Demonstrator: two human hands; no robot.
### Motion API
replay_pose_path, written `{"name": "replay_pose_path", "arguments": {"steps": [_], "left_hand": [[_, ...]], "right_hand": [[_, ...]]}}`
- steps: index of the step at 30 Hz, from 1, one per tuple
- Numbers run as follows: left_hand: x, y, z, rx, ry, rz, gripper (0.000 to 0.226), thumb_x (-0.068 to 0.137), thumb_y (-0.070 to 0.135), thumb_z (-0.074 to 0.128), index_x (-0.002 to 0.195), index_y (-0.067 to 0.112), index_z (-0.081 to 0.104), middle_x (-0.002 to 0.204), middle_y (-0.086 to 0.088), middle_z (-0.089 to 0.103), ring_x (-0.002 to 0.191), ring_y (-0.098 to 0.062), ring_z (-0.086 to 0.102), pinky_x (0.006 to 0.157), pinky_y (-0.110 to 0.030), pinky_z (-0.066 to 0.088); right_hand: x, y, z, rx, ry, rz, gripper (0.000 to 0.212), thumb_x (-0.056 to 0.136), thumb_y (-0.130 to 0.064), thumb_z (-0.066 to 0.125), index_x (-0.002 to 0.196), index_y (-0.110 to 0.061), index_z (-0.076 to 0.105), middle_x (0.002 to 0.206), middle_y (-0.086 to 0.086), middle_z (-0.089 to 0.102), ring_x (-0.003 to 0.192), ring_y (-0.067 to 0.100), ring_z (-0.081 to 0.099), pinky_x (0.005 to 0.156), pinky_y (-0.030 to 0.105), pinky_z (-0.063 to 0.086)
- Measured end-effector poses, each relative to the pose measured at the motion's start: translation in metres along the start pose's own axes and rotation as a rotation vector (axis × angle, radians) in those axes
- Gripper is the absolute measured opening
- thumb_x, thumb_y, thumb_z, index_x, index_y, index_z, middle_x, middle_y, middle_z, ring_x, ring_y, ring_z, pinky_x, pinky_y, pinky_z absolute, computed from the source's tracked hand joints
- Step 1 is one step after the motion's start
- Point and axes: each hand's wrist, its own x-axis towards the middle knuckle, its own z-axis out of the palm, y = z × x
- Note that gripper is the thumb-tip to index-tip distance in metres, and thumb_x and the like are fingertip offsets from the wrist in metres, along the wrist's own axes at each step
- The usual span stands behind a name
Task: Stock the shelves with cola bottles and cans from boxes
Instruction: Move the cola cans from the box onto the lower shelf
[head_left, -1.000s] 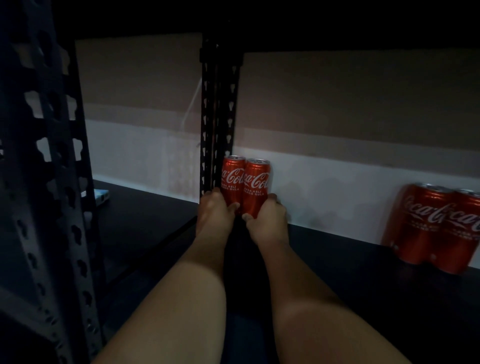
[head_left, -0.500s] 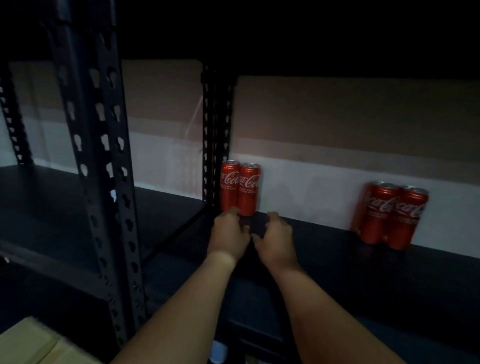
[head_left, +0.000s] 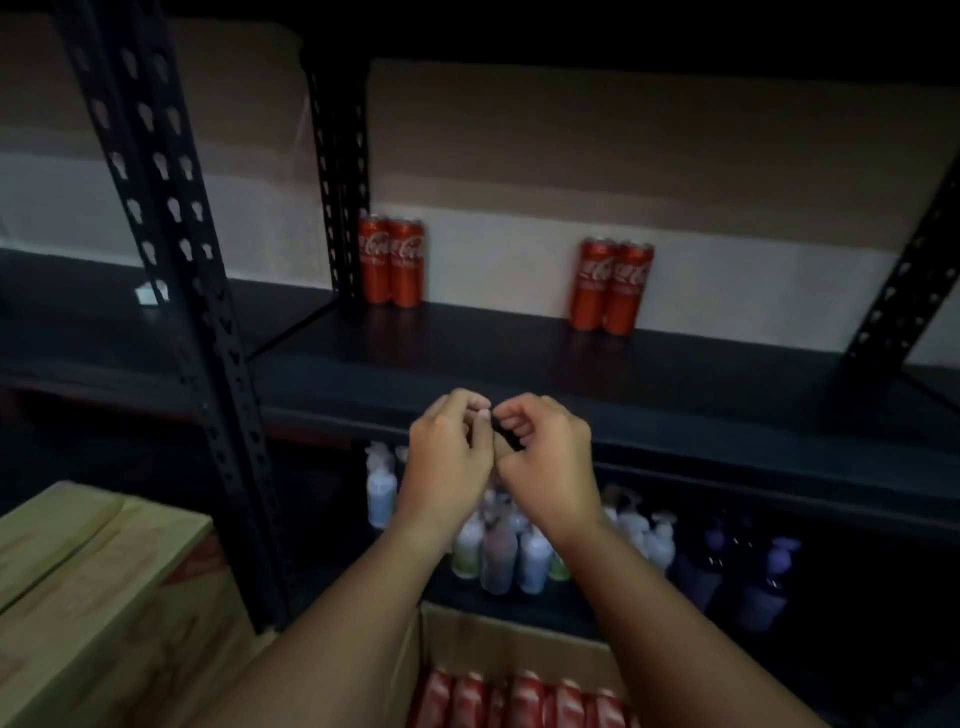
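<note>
Cans (head_left: 392, 261) stand on the shelf (head_left: 519, 358) beyond both hands; left hand (head_left: 448, 457) and right hand (head_left: 545, 457) hover together, fingers curled, empty.

The two cola cans (head_left: 391, 261) by the rear upright (head_left: 340, 176) are red with white script lettering, as are the two cola cans (head_left: 612, 286) further right. The shelf board (head_left: 467, 358) is matt black. The front upright (head_left: 171, 249) is black too, punched with a repeating row of pale keyhole slots. The wall (head_left: 571, 171) behind runs in bands: dull brown above, off-white below. The closed carton (head_left: 93, 582) is tan with a red print on its side. The open box (head_left: 519, 644) is brown cardboard; the cans (head_left: 524, 699) in it are red with white tops. Below, the pump bottles (head_left: 498, 551) are pale white, greenish and mauve; the dark bottles (head_left: 748, 577) are purple.
</note>
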Motion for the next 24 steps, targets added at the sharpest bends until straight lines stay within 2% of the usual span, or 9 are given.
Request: {"name": "replay_pose_path", "arguments": {"steps": [3,7,10,12,14,16,19,22,24], "left_hand": [[-0.050,-0.004,0.017,-0.004,-0.083,-0.066,0.010,0.100,0.016,0.058,0.096,0.017,0.067,0.089,0.005,0.070,0.086,-0.010,0.065,0.078,-0.025,0.050],[-0.114,-0.036,0.044,0.058,-0.277,-0.214,0.010,0.098,0.009,0.059,0.093,0.012,0.067,0.084,-0.005,0.072,0.083,-0.024,0.068,0.076,-0.034,0.052],[-0.162,-0.064,0.054,0.167,-0.506,-0.374,0.013,0.093,0.003,0.059,0.097,0.010,0.069,0.092,-0.005,0.073,0.091,-0.025,0.068,0.077,-0.025,0.045],[-0.198,-0.097,0.059,0.194,-0.643,-0.490,0.019,0.091,0.003,0.054,0.089,0.018,0.065,0.091,-0.005,0.072,0.092,-0.027,0.068,0.079,-0.026,0.047],[-0.231,-0.135,0.061,0.256,-0.722,-0.575,0.021,0.089,0.010,0.048,0.077,0.023,0.059,0.090,-0.009,0.072,0.091,-0.033,0.069,0.084,-0.040,0.054],[-0.260,-0.160,0.055,0.355,-0.796,-0.666,0.011,0.092,0.018,0.055,0.092,0.025,0.064,0.101,-0.006,0.073,0.098,-0.030,0.069,0.091,-0.041,0.055],[-0.295,-0.185,0.048,0.447,-0.877,-0.745,0.030,0.093,0.033,0.065,0.122,0.030,0.066,0.119,-0.001,0.071,0.107,-0.022,0.067,0.095,-0.035,0.053],[-0.321,-0.211,0.050,0.385,-0.877,-0.828,0.035,0.087,0.044,0.067,0.120,0.034,0.063,0.116,0.005,0.070,0.105,-0.018,0.067,0.096,-0.043,0.056],[-0.334,-0.227,0.054,0.323,-0.824,-0.880,0.045,0.086,0.056,0.062,0.127,0.038,0.058,0.119,0.008,0.067,0.107,-0.016,0.066,0.098,-0.046,0.055]], "right_hand": [[-0.043,0.026,-0.012,-0.031,-0.022,0.058,0.014,0.080,-0.012,0.077,0.091,-0.019,0.073,0.086,-0.007,0.066,0.077,0.004,0.061,0.073,0.012,0.046],[-0.105,0.077,-0.008,-0.090,-0.176,0.259,0.020,0.079,-0.018,0.083,0.095,-0.010,0.073,0.082,-0.001,0.067,0.075,0.011,0.061,0.072,0.023,0.050],[-0.152,0.113,0.003,-0.116,-0.339,0.440,0.027,0.076,-0.024,0.088,0.093,-0.010,0.072,0.081,0.003,0.070,0.077,0.015,0.066,0.079,0.030,0.056],[-0.181,0.131,0.012,-0.120,-0.454,0.525,0.022,0.078,-0.023,0.085,0.091,-0.010,0.073,0.082,0.004,0.074,0.080,0.017,0.070,0.076,0.025,0.054],[-0.207,0.144,0.025,-0.180,-0.597,0.525,0.012,0.082,-0.022,0.079,0.085,-0.011,0.075,0.083,0.004,0.075,0.082,0.017,0.070,0.066,0.017,0.044],[-0.231,0.156,0.039,-0.202,-0.704,0.549,0.012,0.080,-0.023,0.081,0.083,-0.013,0.074,0.083,0.000,0.073,0.081,0.016,0.069,0.058,0.012,0.039],[-0.261,0.171,0.062,-0.251,-0.820,0.557,0.017,0.083,-0.021,0.076,0.099,-0.013,0.077,0.098,0.002,0.076,0.091,0.017,0.071,0.070,0.015,0.045],[-0.288,0.176,0.083,-0.278,-0.863,0.590,0.025,0.083,-0.023,0.077,0.106,-0.014,0.075,0.107,0.004,0.075,0.099,0.020,0.071,0.085,0.024,0.054],[-0.303,0.176,0.095,-0.291,-0.876,0.571,0.031,0.081,-0.024,0.081,0.110,-0.017,0.073,0.115,0.002,0.072,0.107,0.020,0.067,0.094,0.029,0.053]]}}
